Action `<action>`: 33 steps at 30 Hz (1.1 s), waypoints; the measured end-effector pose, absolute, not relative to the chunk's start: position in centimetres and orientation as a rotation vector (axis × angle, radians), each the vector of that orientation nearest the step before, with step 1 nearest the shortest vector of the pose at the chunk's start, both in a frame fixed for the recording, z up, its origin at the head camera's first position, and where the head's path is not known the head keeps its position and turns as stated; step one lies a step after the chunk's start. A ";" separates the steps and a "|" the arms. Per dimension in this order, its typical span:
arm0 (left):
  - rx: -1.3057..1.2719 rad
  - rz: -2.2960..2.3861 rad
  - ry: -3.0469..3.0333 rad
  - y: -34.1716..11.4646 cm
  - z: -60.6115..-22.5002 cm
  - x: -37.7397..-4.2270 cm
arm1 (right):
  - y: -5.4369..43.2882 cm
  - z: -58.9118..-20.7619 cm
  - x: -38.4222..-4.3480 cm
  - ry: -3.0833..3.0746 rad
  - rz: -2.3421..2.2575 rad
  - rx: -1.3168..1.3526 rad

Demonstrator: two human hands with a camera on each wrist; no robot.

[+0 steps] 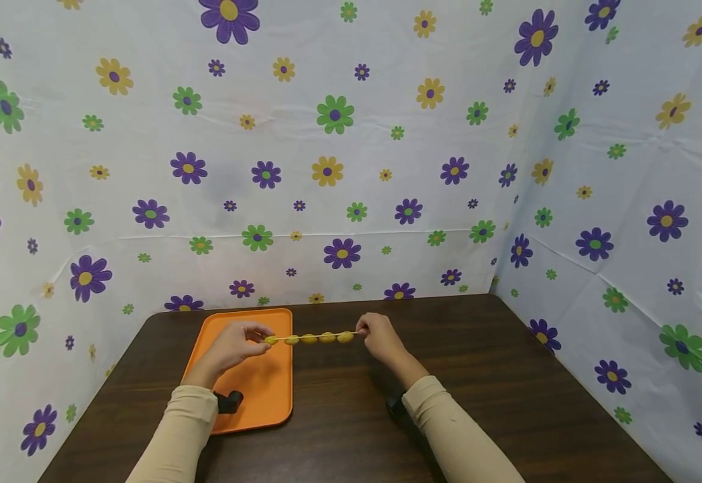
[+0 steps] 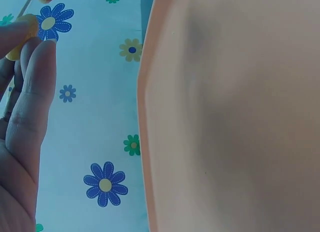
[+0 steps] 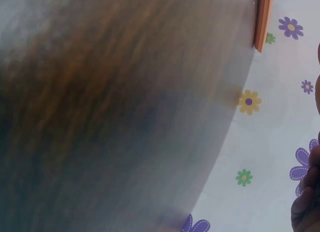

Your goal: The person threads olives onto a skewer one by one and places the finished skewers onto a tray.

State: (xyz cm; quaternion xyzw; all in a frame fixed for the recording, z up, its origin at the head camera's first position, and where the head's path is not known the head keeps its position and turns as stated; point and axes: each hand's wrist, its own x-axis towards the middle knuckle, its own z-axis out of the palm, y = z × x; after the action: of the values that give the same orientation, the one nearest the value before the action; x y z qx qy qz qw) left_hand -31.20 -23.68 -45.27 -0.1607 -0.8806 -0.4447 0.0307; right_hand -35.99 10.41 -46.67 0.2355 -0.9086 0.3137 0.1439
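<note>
A thin straight skewer (image 1: 327,337) strung with several yellow oval pieces is held level above the table between both hands. My left hand (image 1: 234,345), over the orange tray, pinches the yellow piece at its left end between thumb and fingers. That yellow piece (image 2: 31,28) also shows at the fingertips in the left wrist view. On the other side, my right hand (image 1: 381,339) pinches the bare right end of the stick. Only the edge of the right hand's fingers (image 3: 305,202) enters the right wrist view, and the skewer's end is hidden there.
The orange tray (image 1: 260,402) with a raised rim lies at the left of the dark wooden table (image 1: 339,429). A flower-printed white sheet (image 1: 375,201) hangs behind the table and along its right side. Dark wrist cameras (image 1: 229,402) sit below both hands.
</note>
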 end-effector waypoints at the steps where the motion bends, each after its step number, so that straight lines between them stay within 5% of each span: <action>1: -0.503 -1.370 -2.714 -23.7 -45.3 -31.2 | 10.4 -46.6 -35.9 -2.623 0.903 0.677; 33: -0.536 -1.364 -2.720 -23.4 -45.4 -30.9 | 9.7 -46.2 -35.3 -2.694 0.904 0.664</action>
State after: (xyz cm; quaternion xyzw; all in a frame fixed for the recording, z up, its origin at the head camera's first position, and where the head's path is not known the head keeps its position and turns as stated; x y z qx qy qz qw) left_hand -30.92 -23.39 -45.38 -0.1734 -0.8801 -0.4413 0.0259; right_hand -35.32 9.68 -46.15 0.2260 -0.9175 0.3079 0.1114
